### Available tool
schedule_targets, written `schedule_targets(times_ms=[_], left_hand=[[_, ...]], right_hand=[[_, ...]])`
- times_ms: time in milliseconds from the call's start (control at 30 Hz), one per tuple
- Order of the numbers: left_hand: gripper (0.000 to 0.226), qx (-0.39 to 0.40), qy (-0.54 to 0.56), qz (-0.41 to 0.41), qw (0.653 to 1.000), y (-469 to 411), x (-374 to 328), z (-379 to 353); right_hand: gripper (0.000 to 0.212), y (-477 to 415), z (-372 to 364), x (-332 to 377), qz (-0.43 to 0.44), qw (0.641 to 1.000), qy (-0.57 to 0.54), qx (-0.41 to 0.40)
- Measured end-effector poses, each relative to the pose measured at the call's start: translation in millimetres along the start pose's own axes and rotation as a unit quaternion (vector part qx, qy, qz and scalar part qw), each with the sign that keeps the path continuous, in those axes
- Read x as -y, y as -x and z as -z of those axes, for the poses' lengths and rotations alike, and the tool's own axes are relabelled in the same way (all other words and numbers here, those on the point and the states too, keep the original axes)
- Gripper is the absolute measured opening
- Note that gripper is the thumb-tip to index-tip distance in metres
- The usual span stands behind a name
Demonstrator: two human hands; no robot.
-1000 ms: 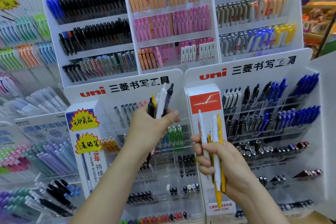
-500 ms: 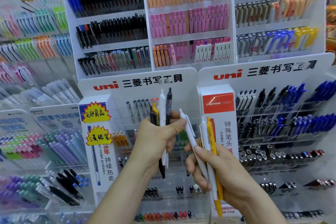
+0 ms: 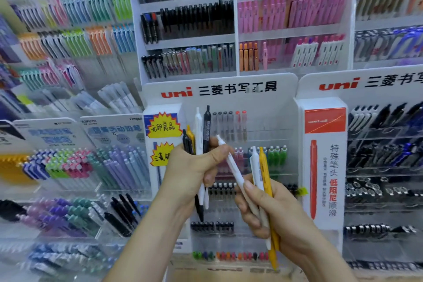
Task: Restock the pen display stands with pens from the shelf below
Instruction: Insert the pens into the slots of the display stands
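Left hand fingers curl round a pen bundle; right hand fingers pinch the tilted white pen.

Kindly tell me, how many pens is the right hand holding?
3: tilted white pen, upright white pen, yellow pen beside it, all in the right hand; others may be hidden.

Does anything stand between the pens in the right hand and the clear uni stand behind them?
Nothing visible does. The right hand holds its pens straight before the stand, at its middle tiers. The left hand with its own pen bundle covers only the stand's left side.
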State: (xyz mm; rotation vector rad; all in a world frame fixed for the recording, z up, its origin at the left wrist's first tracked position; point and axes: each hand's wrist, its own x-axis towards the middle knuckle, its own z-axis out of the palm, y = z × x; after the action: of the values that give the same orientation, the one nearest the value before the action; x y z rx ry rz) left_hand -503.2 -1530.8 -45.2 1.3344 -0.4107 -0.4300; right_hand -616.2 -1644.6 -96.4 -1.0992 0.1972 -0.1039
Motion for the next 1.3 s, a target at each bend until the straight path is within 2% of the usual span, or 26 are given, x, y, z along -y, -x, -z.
schedule_targets(times_ms=[100, 167, 233, 333, 467, 600, 733, 800, 900, 1000, 1167, 1300], left_hand=[[0.027, 0.043, -0.001, 0.036, 0.998, 6, -1, 21], [0.022, 0.063, 0.006, 0.052, 0.997, 10, -1, 35], [0.012, 0.079, 0.005, 0.057, 0.995, 13, -1, 50], [0.018, 0.111, 0.026, 0.084, 0.990, 15, 0, 72], [0.009, 0.206, -0.031, 0.112, 0.972, 23, 4, 93], [0.020, 0.290, -0.024, 0.132, 0.948, 33, 3, 101], [0.035, 0.271, -0.009, 0.148, 0.951, 34, -1, 107], [0.033, 0.254, 0.007, 0.157, 0.954, 31, -4, 110], [0.030, 0.250, 0.050, 0.186, 0.949, 33, -8, 111], [0.030, 0.256, 0.096, 0.219, 0.937, 37, -10, 109], [0.028, 0.278, 0.095, 0.202, 0.934, 34, -13, 102], [0.027, 0.226, 0.131, 0.203, 0.944, 32, -6, 90]], right_hand=[[0.037, -5, -29, -13, -0.011, 1.000, -0.018, 0.009], [0.034, -8, -49, -22, -0.012, 1.000, -0.016, -0.013], [0.029, -10, -66, -28, -0.005, 0.998, -0.018, -0.059], [0.024, -12, -86, -30, 0.041, 0.988, -0.028, -0.148], [0.013, -19, -105, -19, 0.145, 0.960, 0.060, -0.232], [0.018, -23, -118, -9, 0.163, 0.950, 0.129, -0.234], [0.011, -19, -118, -9, 0.182, 0.957, 0.071, -0.216], [0.007, -20, -113, -10, 0.188, 0.960, 0.009, -0.205], [0.013, -20, -101, -6, 0.196, 0.962, -0.052, -0.181], [0.014, -21, -94, 2, 0.204, 0.964, -0.060, -0.161], [0.016, -28, -86, 9, 0.206, 0.963, -0.074, -0.154], [0.014, -32, -78, 18, 0.204, 0.962, -0.058, -0.173]])
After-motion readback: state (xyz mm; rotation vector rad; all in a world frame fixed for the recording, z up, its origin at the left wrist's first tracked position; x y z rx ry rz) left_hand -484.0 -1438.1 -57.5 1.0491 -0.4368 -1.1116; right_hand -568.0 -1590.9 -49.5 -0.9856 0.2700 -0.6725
